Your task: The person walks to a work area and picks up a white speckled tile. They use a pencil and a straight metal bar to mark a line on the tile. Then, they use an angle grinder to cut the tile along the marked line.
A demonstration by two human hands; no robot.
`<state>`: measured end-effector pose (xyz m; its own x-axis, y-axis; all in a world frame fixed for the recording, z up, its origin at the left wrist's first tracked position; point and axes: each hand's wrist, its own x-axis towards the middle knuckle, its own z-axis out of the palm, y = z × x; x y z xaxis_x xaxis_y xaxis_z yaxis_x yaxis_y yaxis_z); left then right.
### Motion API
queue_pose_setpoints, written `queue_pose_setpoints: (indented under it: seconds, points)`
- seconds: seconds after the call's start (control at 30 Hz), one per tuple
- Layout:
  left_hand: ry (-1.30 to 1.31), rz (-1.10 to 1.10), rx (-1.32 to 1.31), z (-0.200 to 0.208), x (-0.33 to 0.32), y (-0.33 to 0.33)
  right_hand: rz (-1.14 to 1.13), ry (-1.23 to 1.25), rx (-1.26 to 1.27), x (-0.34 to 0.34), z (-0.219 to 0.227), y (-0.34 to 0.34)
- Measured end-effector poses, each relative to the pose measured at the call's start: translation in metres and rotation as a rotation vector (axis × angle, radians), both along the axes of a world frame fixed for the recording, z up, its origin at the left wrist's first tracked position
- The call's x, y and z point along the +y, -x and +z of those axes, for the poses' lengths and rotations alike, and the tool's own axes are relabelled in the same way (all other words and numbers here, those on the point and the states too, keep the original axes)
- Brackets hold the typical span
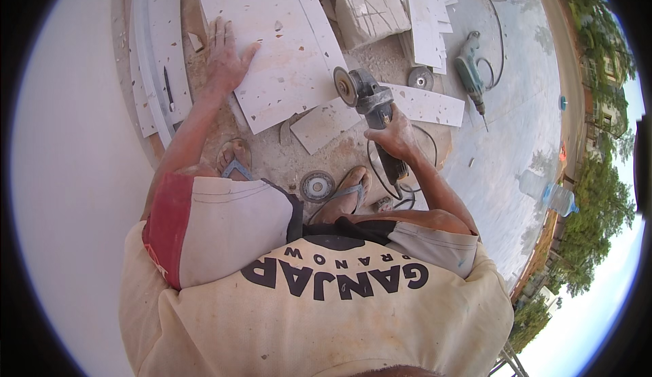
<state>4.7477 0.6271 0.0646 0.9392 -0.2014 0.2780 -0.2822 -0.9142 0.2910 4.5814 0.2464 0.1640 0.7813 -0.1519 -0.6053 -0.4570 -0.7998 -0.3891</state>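
My right hand (394, 136) is wrapped round the body of a dark angle grinder (377, 105). Its round disc (346, 87) points up and to the left, close beside the right edge of a large white speckled tile (285, 51). Whether the disc touches that edge or spins, I cannot tell. On the tile's left edge my left hand (227, 56) lies flat, fingers stretched out and thumb apart. A smaller white offcut (326, 125) lies below the tile, and a narrow tile strip (428, 105) extends to the right behind the grinder.
Loose discs lie by my foot (317, 187) and near the strip (420, 78). A teal drill (469, 71) with a long bit rests at right, its cable trailing. Long white strips (159, 44), a pen-like tool (168, 88), a dusty block (363, 7) and a water bottle (560, 200) surround the work.
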Motion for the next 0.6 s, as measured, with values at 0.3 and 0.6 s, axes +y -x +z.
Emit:
queue_pose_setpoints:
  seconds: [0.3,0.6]
  points:
    - [0.001,-0.007,-0.027,0.000,0.000,0.001,-0.011,0.004,-0.025,0.006,0.008,-0.007]
    - [0.009,-0.007,-0.032,0.002,-0.001,0.001,-0.001,-0.026,-0.035,0.010,0.013,-0.018]
